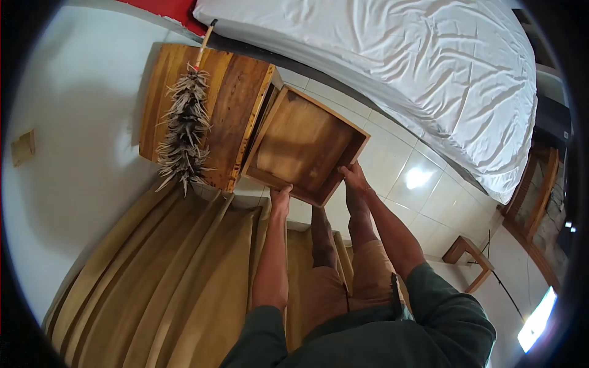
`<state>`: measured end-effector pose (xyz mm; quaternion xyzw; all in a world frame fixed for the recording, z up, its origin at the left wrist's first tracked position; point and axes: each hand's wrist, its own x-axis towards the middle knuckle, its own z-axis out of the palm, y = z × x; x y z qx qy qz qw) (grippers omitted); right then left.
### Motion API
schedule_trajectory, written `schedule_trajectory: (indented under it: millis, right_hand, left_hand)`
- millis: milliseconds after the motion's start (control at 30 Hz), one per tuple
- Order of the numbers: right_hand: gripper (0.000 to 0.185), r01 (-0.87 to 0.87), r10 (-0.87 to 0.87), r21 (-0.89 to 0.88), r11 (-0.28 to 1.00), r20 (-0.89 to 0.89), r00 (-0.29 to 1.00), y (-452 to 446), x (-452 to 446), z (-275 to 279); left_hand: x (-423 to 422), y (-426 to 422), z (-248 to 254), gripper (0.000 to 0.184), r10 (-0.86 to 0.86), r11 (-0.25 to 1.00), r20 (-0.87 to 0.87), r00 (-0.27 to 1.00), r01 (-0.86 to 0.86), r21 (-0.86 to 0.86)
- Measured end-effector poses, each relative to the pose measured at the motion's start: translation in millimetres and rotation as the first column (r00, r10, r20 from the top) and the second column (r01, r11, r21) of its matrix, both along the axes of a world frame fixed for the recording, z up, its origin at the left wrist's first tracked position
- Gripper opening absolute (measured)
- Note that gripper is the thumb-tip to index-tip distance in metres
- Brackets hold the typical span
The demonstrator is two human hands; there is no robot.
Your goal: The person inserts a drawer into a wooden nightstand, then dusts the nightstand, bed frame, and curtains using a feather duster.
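Both my hands grip a wooden drawer (294,144), its inside bare and facing up. My left hand (281,199) is closed on the near wall by the left corner. On the right-hand wall, my right hand (354,176) has its fingers wrapped over the edge. The drawer sits at an angle against the front of a wooden nightstand (230,101), where a dark opening shows; whether its back end is inside cannot be seen. A feather duster (187,126) lies across the nightstand's top, its handle pointing toward the bed.
A bed with a rumpled white sheet (392,55) runs along the far side. Tan curtains (184,276) hang at the near left beside a white wall (80,92). Pale floor tiles (399,159) lie between bed and drawer. A wooden frame piece (469,260) juts out at right.
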<state>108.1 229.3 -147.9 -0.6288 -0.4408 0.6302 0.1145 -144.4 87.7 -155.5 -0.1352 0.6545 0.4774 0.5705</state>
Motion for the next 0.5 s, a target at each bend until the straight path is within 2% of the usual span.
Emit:
schedule_trajectory:
  millis: [33, 67, 167, 200, 267, 367, 500]
  right_hand:
    - [0.052, 0.008, -0.008, 0.035, 0.999, 0.001, 1.0, 1, -2, -1]
    - [0.057, -0.08, 0.085, -0.057, 0.995, 0.1, 0.991, 7, -1, -2]
    - [0.041, -0.027, 0.022, 0.055, 0.998, 0.092, 0.996, 15, -19, 19]
    - [0.041, -0.052, 0.048, 0.03, 0.998, 0.115, 0.992, 19, -20, 27]
    - [0.041, -0.057, 0.044, 0.096, 0.994, 0.133, 0.99, 20, -23, 26]
    - [0.043, -0.124, 0.099, 0.124, 0.984, 0.188, 0.977, 27, -26, 28]
    - [0.045, -0.15, 0.132, 0.079, 0.986, 0.202, 0.971, 33, -28, 30]
  left_hand:
    - [-2, 1, -2, 0.045, 0.004, 1.0, 0.001, 1.0, -0.004, -0.029]
    - [-3, 2, -4, 0.042, 0.007, 0.998, 0.0, 1.0, -0.007, -0.057]
    - [-9, 1, -18, 0.039, -0.003, 0.984, 0.026, 1.0, 0.007, -0.176]
    - [-10, 0, -20, 0.045, 0.011, 0.986, 0.044, 0.999, -0.003, -0.168]
    - [-11, -1, -25, 0.056, 0.039, 0.988, 0.079, 0.996, -0.027, -0.151]
    - [-8, 8, -7, 0.052, 0.084, 0.991, 0.039, 0.996, -0.079, -0.109]
    - [-10, 0, -31, 0.05, 0.068, 0.995, 0.069, 0.995, -0.063, -0.077]
